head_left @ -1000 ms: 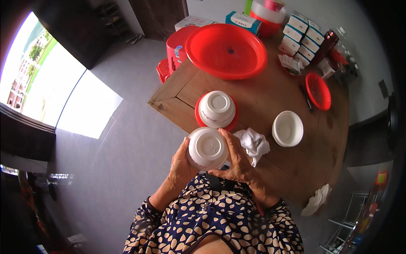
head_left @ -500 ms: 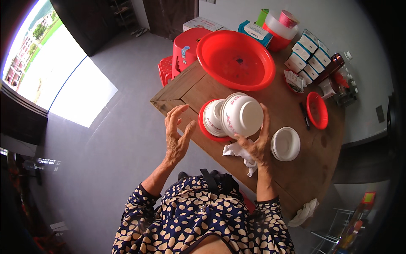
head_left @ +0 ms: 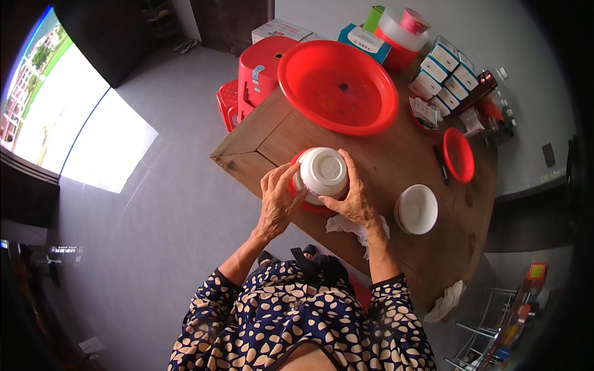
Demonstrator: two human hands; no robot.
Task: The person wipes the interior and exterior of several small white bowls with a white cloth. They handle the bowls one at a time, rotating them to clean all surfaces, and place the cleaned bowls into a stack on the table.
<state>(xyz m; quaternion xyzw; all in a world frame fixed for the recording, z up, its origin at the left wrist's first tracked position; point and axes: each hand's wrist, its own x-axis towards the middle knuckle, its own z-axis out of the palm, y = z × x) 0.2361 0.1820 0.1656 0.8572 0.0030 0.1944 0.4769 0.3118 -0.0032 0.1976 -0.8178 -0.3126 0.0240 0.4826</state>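
Observation:
White bowls with red printing [head_left: 324, 170] stand upside down, stacked over a red dish [head_left: 318, 209] near the table's left front edge. My left hand [head_left: 278, 199] curves its fingers and thumb against the stack's left side. On the other side, my right hand [head_left: 354, 201] grips the top bowl between thumb and fingers. The lower bowls are mostly hidden beneath it. Right of my right hand, another nested stack of white bowls [head_left: 418, 209] stands with its openings up. A crumpled white cloth [head_left: 346, 226] lies partly under my right wrist.
A big red basin [head_left: 337, 93] sits at the table's far left corner, beside red stools [head_left: 263, 68]. Small boxes [head_left: 442, 77], a red plate [head_left: 458, 156] and a black pen-like object [head_left: 440, 166] are farther right. Another white cloth [head_left: 447, 302] hangs at the near right edge.
My right hand has brought the bowl left and down onto the stack over the red dish. My left hand, apart and spread before, has moved right to touch the stack.

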